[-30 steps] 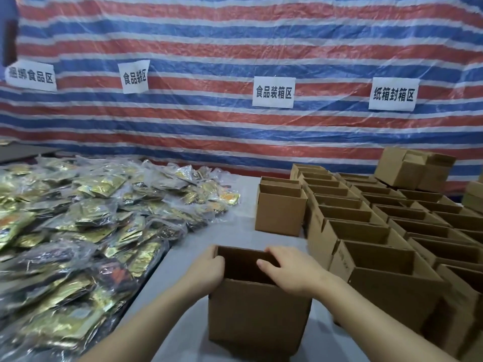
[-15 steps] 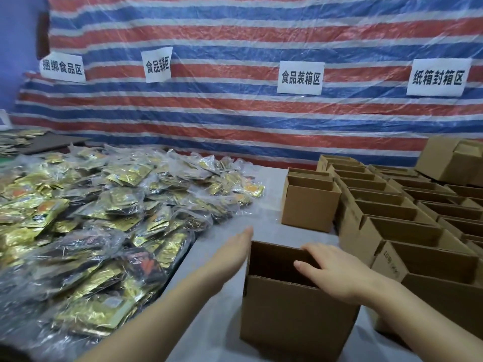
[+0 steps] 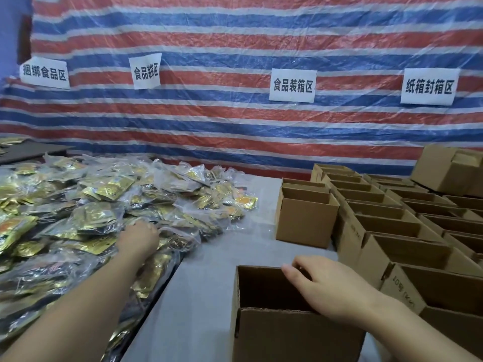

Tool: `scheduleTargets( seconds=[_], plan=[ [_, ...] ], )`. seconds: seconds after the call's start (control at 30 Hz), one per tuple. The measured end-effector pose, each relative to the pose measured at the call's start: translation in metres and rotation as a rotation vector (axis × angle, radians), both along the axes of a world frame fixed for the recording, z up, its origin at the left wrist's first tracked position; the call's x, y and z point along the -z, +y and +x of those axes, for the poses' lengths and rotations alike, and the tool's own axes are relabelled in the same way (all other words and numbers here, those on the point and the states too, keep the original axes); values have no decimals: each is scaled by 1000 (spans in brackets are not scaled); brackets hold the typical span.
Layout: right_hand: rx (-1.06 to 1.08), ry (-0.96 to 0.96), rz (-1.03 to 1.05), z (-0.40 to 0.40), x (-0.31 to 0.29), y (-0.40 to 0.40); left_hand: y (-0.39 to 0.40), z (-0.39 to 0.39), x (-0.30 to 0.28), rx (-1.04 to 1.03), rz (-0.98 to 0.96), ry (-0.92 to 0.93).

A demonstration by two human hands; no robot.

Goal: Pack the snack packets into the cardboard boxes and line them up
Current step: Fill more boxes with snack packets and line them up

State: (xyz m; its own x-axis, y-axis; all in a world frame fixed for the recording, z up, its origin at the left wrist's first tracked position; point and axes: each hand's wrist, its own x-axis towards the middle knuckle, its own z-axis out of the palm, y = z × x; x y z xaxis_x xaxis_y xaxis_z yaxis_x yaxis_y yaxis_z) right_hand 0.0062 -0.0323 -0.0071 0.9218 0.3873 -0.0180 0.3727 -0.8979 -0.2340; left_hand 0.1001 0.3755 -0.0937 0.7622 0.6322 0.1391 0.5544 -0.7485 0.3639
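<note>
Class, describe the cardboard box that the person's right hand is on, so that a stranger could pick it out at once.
Start from the block of open boxes packed together on the right of the grey table. Come toward the camera and left: one open cardboard box stands nearest. Unlike the others it stands apart from the block, and the right hand rests over its rim.

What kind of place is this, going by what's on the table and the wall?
Probably a small food packing workshop. A heap of bagged snack packets, rows of open cardboard boxes, and paper zone signs on a striped tarp point to hand packing stations.
</note>
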Motion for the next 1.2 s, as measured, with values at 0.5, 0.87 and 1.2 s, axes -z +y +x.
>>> scheduleTargets(
  seconds=[0.5,0.87,1.2],
  plan=[
    [15,18,-118,-6,12,1,9,5,21,-34,67,249],
    [-7,1,-122,-8,14,-1,-3,-26,-1,56,-211,324],
    [13,9,-97,-22,14,-10,-15,-39,16,-26,-169,243]
  ],
)
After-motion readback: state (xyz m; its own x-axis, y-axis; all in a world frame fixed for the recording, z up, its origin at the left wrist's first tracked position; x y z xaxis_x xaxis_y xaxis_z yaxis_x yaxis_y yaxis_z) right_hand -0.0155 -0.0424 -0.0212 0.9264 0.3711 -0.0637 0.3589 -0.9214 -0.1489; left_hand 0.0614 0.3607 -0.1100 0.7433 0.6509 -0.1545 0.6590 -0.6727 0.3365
